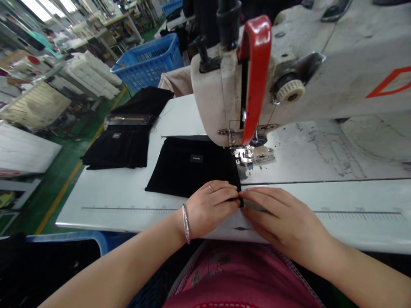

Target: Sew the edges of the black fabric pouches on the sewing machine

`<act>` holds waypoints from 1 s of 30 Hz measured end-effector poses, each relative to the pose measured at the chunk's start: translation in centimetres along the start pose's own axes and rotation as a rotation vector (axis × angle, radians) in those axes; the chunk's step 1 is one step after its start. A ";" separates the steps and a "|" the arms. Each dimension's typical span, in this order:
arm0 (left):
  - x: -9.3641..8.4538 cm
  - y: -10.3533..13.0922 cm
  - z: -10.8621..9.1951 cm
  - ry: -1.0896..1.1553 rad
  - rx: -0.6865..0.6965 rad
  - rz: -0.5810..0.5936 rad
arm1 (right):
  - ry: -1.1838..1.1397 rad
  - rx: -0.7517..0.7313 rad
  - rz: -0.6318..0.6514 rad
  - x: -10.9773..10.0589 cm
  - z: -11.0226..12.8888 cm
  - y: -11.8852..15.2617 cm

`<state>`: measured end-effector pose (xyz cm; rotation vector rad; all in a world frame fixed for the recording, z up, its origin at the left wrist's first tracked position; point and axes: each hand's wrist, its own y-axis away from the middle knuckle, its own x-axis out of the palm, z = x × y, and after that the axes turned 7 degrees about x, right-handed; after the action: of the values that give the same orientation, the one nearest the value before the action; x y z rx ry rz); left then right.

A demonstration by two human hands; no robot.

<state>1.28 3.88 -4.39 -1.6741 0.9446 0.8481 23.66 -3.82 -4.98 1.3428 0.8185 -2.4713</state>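
Note:
A black fabric piece (180,171) with a small label (196,158) lies flat on the white sewing table, its right edge beside the presser foot (245,155) of the sewing machine (213,98). My left hand (213,207) is closed on the fabric's near right corner, with its fingers bent over the cloth. From the other side, my right hand (282,214) pinches the same corner, its fingertips meeting those of my left hand. Part of the corner is hidden beneath the fingers.
A stack of black fabric pieces (125,147) with a zippered strip (130,120) lies at the table's left end. A blue basket (149,60) stands behind the table. Another blue bin (101,241) with dark contents sits below the front edge. A ruler scale (359,215) runs along the tabletop.

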 end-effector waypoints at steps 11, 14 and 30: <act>-0.3 0.1 2.0 0.043 0.056 0.014 | -0.065 0.085 0.024 0.0 0.0 -0.5; -0.5 -0.3 3.2 0.040 0.062 0.017 | -0.026 0.077 0.047 -0.1 -0.6 -1.3; 0.0 -2.5 8.5 -0.054 -0.062 -0.064 | 0.220 0.065 0.064 -0.2 -3.9 -5.3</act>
<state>2.64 12.56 -5.56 -1.7160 0.8314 0.8834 24.20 2.75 -4.56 1.6600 0.7316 -2.3491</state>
